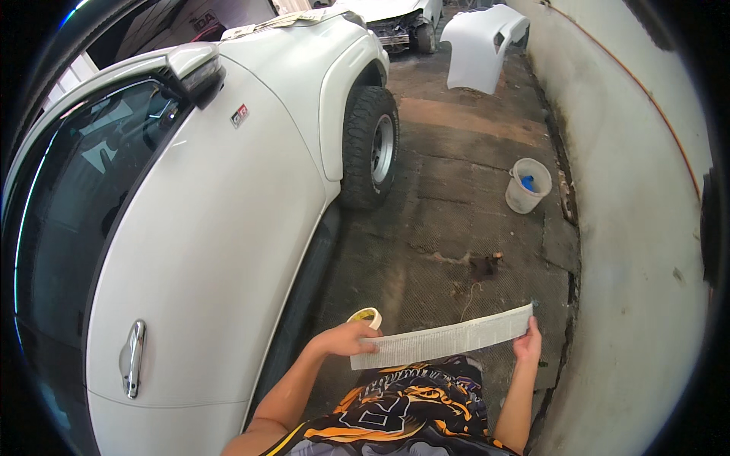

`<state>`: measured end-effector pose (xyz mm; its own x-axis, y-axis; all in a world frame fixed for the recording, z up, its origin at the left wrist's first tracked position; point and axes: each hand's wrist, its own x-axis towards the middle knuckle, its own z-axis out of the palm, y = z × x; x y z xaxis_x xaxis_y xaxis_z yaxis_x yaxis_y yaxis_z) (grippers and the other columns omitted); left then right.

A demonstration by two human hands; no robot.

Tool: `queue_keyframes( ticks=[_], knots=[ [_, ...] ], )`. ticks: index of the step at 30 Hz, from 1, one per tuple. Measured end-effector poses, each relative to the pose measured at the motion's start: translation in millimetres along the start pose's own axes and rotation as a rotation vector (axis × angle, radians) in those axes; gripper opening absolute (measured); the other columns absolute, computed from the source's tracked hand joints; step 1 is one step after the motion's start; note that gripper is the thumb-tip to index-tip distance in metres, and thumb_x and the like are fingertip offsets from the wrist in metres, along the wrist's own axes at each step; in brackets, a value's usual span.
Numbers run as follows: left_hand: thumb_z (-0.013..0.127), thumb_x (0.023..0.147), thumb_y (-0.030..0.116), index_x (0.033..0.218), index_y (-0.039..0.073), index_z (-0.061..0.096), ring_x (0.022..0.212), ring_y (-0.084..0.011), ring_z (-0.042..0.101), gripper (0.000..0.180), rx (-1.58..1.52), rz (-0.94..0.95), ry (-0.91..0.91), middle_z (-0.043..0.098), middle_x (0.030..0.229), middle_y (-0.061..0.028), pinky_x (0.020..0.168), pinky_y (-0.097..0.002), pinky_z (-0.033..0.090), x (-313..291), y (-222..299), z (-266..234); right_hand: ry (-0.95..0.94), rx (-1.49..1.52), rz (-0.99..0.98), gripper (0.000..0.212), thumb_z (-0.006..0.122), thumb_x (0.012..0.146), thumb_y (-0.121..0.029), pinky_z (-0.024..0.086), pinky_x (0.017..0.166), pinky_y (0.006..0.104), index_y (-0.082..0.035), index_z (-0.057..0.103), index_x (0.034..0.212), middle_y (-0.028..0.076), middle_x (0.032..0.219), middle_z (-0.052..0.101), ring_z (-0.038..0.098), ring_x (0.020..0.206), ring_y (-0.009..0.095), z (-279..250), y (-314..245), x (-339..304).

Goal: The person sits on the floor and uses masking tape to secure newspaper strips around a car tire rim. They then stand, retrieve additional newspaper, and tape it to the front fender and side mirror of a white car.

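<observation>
Stretched in front of my body is a long, narrow strip of printed paper (pixel 445 341), greyish white with a paler upper edge. My left hand (pixel 348 339) grips its left end, thumb over the front. Against the back of that hand sits a roll of cream masking tape (pixel 366 317); whether fingers pass through it is hidden. The strip's right end is pinched by my right hand (pixel 528 343), which is a little higher, so the paper slopes up to the right. To my left stands a white car (pixel 220 213) with a chrome door handle (pixel 134 359).
The car's front wheel (pixel 370 148) juts out ahead. A whitish bucket (pixel 527 199) with something blue inside stands near the right wall (pixel 631 228). Farther off are a white bumper (pixel 475 57) and another white vehicle (pixel 399 30). A dark lump (pixel 484 264) lies on the floor.
</observation>
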<state>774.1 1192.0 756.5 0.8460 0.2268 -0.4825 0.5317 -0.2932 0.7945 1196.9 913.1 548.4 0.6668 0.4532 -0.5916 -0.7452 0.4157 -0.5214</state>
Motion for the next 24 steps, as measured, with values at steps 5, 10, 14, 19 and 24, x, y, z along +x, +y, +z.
queue_keyframes(
  ticks=[5,10,14,19,24],
  knots=[
    [0.067,0.093,0.024,0.116,0.000,0.069,0.104,-0.0300,0.065,0.034,0.040,-0.038,0.013,0.068,0.108,-0.0168,0.095,-0.0400,0.049,50.9,-3.4,-55.1,-0.062,-0.008,-0.054,0.035,0.067,0.099,-0.021,0.044,0.110,0.0443,-0.002,0.062,0.127,0.011,0.129,0.067,0.060,0.122,0.027,74.0,-42.2,74.6],
    [0.065,0.099,0.023,0.149,0.004,0.045,0.110,-0.0207,0.064,0.056,-0.098,-0.067,0.507,0.066,0.126,-0.0140,0.095,-0.0377,0.051,101.2,4.5,-111.8,-0.179,0.068,-0.055,0.033,0.058,0.101,-0.013,0.046,0.106,0.0391,0.001,0.058,0.130,0.009,0.126,0.065,0.061,0.114,0.025,190.4,-88.9,162.5],
    [0.051,0.097,0.005,0.163,0.008,0.012,0.085,-0.0129,0.061,0.077,-0.495,0.179,1.068,0.066,0.127,-0.0160,0.072,-0.0240,0.048,150.9,43.3,-178.7,-0.665,0.011,-0.110,0.029,0.046,0.106,-0.018,0.041,0.058,0.0241,-0.001,0.056,0.127,0.003,0.091,0.052,0.047,0.072,0.011,340.8,-111.9,223.6],
    [0.051,0.078,0.004,0.163,0.006,0.000,0.083,-0.0194,0.061,0.100,-0.617,0.416,1.148,0.065,0.124,-0.0269,0.077,-0.0322,0.050,210.4,109.5,-241.7,-0.901,-0.385,-0.186,0.032,0.045,0.108,-0.025,0.031,0.048,0.0223,0.002,0.060,0.118,-0.002,0.067,0.047,0.039,0.053,0.008,521.2,-83.4,226.9],
    [0.049,0.080,0.001,0.163,0.009,-0.006,0.086,-0.0203,0.060,0.100,-0.617,0.413,1.121,0.064,0.126,-0.0264,0.085,-0.0365,0.051,262.1,124.1,-275.7,-1.153,-0.942,-0.064,0.024,0.061,0.103,-0.023,0.035,0.051,0.0210,-0.004,0.072,0.111,-0.002,0.063,0.059,0.047,0.053,0.004,600.7,-15.8,184.9]
  ],
)
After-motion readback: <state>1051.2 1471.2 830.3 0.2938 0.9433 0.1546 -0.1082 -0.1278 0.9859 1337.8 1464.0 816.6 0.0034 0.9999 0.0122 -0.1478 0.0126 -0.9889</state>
